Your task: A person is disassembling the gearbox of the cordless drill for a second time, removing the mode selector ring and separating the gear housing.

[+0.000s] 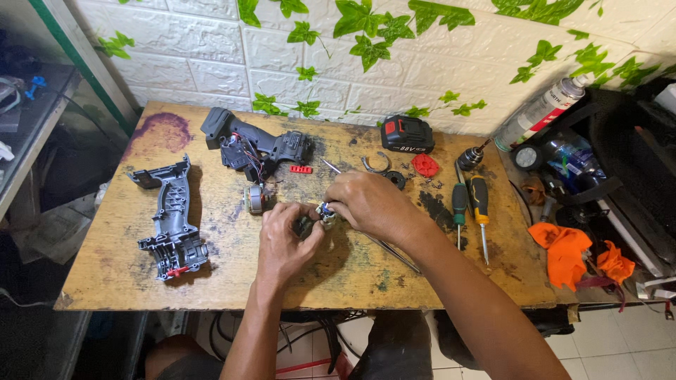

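From the head view, the left hand (282, 239) and right hand (366, 204) meet at the middle of the worn wooden table (105, 274), fingers of both pinched together on a small motor part (324, 214) between them. The part sits at the fingertips, just right of a loose motor (255, 199) and near of the open drill body (257, 148).

Both hands (282, 239) (370, 204) grip small part (324, 213) over worktable (105, 274).

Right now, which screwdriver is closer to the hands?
The green-handled screwdriver. It lies just left of the orange-and-black screwdriver, on the side nearer the right hand.
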